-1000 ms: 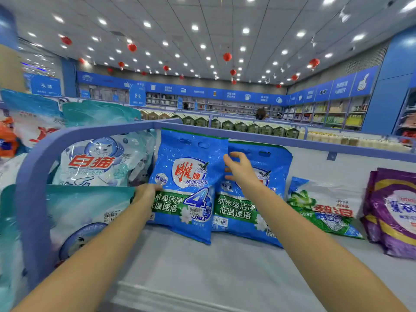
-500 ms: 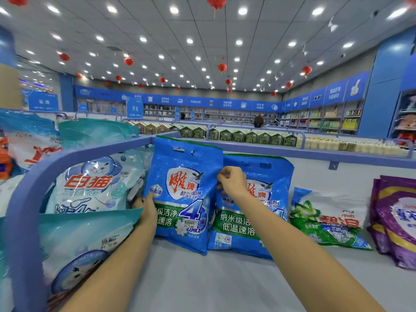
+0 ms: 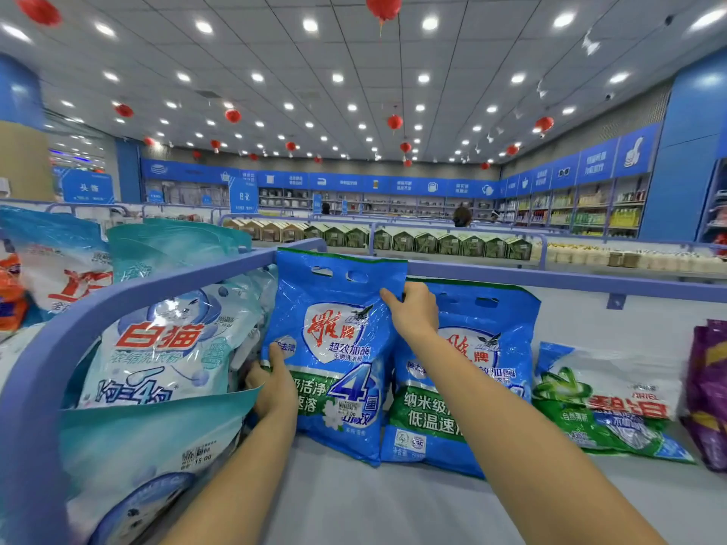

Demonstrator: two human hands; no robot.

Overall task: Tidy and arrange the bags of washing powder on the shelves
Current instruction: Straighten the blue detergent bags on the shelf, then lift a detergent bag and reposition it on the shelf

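Both forearms reach forward over the pale grey shelf point(image 3: 393, 513). Left hand point(image 3: 275, 387) clamps the left edge of the glossy blue plastic washing-powder bag point(image 3: 338, 348), thumb on front. Right hand point(image 3: 413, 308) pinches its upper right edge, fingers curled. Bag stands upright, crinkled, touching a second identical blue bag point(image 3: 472, 387) just right. White cat-print pouch point(image 3: 169, 348) sits left behind the rounded blue rail point(image 3: 118, 293).

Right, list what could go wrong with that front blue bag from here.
1. The front blue bag is pinched only at its edges by the left hand and right hand; it may sag or slip forward.
2. It overlaps the second blue bag, so shifting it could drag that one askew.
3. Moving it left could crush the white cat bag behind the rail.
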